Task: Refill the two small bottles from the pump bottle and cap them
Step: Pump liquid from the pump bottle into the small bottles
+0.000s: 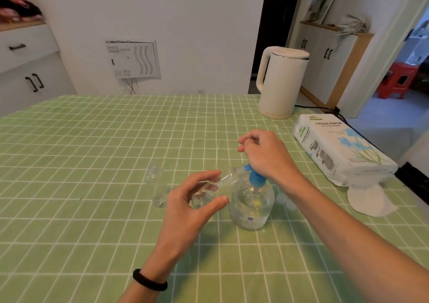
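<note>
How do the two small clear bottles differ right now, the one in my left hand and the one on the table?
The held bottle is tilted, with its mouth at the blue pump nozzle; the standing bottle is upright on the tablecloth. The left hand grips the held bottle; nothing touches the standing bottle. Both are clear and uncapped.

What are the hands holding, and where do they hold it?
The left hand grips a small clear bottle around its lower body. The right hand holds nothing visible; its heel rests on the blue pump head.
</note>
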The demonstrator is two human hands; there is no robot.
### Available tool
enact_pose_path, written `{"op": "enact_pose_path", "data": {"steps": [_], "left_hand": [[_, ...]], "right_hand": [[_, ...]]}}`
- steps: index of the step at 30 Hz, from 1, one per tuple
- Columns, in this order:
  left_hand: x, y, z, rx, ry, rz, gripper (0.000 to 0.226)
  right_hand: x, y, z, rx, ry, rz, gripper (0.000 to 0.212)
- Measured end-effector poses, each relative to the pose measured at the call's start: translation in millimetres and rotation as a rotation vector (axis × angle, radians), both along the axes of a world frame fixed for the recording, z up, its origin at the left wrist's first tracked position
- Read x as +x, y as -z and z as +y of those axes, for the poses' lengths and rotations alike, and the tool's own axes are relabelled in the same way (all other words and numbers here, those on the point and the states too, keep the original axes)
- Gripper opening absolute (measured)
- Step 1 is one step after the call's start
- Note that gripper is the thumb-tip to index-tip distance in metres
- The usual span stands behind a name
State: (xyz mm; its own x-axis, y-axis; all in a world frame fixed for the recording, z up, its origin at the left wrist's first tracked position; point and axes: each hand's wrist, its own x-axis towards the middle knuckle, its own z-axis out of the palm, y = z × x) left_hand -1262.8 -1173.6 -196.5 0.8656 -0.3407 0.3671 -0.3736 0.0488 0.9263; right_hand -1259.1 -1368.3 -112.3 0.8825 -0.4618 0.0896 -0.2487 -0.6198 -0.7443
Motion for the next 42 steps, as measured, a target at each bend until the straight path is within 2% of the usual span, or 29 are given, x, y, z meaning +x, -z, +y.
{"op": "enact_pose_path", "data": {"steps": [7, 42], "left_hand": [[0, 1, -1, 0.004, 0.006, -0.007, 0.047], [-2, 4, -2, -0.036, 0.01, 0.027, 0.046]], "right_hand": [[0, 10, 1, 0.006, 0.013, 0.019, 0.035], [-4, -5, 4, 0.007, 0.053, 0.089, 0.035]]}}
